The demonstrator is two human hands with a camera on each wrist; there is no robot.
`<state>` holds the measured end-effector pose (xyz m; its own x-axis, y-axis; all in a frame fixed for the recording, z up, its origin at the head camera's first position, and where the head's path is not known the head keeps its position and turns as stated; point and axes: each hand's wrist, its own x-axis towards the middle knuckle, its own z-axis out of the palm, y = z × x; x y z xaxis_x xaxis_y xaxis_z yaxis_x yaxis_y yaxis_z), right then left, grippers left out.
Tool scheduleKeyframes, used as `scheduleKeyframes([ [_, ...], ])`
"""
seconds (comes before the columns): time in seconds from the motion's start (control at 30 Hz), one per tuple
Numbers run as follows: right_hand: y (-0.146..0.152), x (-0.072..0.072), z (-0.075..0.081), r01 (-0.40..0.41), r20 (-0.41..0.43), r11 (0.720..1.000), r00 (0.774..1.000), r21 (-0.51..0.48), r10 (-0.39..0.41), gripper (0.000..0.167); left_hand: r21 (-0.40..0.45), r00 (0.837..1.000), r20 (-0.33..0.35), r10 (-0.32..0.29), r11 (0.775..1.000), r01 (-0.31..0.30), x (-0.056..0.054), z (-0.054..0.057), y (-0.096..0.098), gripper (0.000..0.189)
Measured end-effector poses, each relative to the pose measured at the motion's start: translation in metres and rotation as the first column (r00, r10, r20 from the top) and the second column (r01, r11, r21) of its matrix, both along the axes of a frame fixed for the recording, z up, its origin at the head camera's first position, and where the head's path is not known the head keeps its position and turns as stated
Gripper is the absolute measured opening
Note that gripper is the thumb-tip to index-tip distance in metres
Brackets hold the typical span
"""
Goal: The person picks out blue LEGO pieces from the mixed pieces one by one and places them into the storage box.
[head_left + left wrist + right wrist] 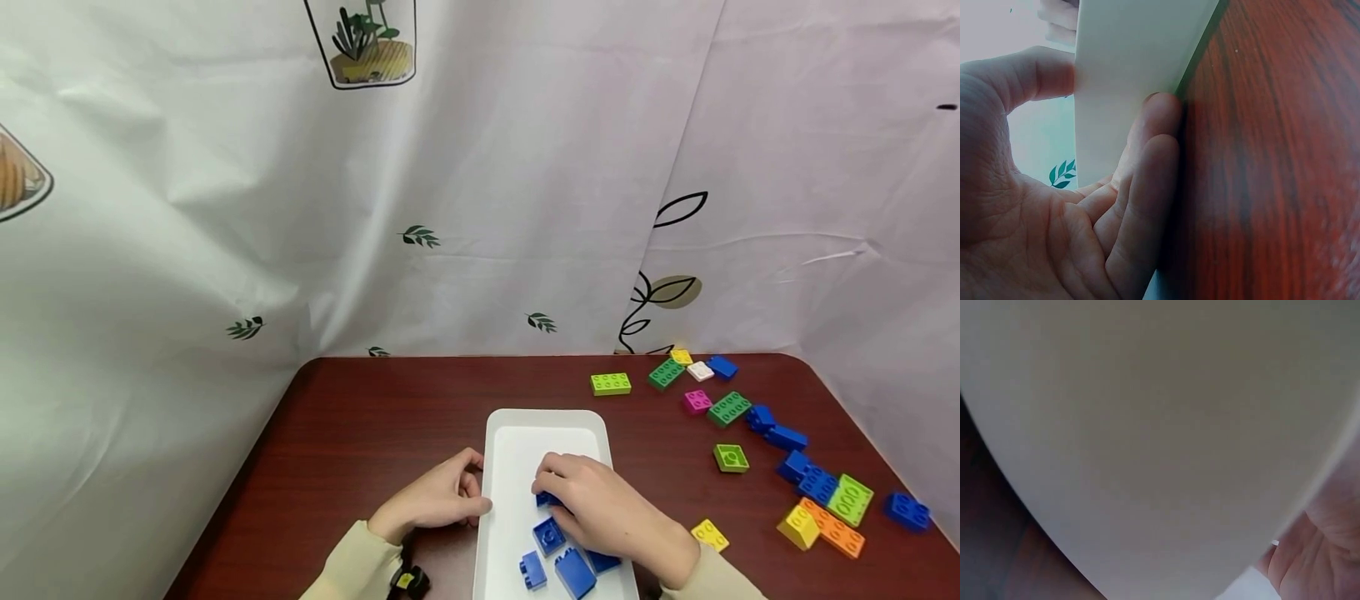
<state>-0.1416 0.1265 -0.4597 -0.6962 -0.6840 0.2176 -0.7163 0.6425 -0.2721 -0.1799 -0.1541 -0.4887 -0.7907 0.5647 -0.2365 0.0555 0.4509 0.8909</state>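
Observation:
In the head view a white tray [517, 433] lies on the dark red table with several blue bricks in it. My left hand [442, 500] holds its left side. The left wrist view has the thumb at the rim and the fingertips [1159, 115] against the outer wall [1119, 69], low by the tabletop. Inside the tray, my right hand [592, 504] grips a blue brick [546, 499], mostly hidden under the fingers. Nearer me lie a square blue brick [549, 536], a small one [532, 570] and a larger one [575, 573]; another [602, 562] is partly under the right hand.
Loose bricks spread over the table's right side, among them a lime one [611, 383], a green one [729, 408], an orange one [832, 527] and a yellow one [709, 534]. A patterned curtain [480, 183] hangs behind the table. A blurred pale surface [1166, 437] blocks most of the right wrist view.

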Motion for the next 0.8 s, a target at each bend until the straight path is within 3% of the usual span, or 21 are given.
scheduleKeyframes([
  [0.3, 0.002, 0.004, 0.000, 0.041, 0.140, 0.994, 0.989, 0.100, -0.055, 0.069, 0.000, 1.000, -0.019, -0.007, 1.000, 0.007, 0.000, 0.001, 0.001, 0.048],
  [0.57, 0.018, 0.007, 0.004, 0.077, 0.109, 0.993, 0.990, 0.084, -0.086, 0.071, 0.005, 1.000, -0.012, -0.008, 1.000, 0.008, 0.001, -0.001, 0.000, 0.049],
  [0.8, 0.047, 0.011, 0.008, 0.184, 0.060, 0.981, 0.980, 0.065, -0.188, 0.071, 0.005, 1.000, -0.007, -0.011, 1.000, 0.011, 0.001, 0.000, -0.001, 0.049],
])
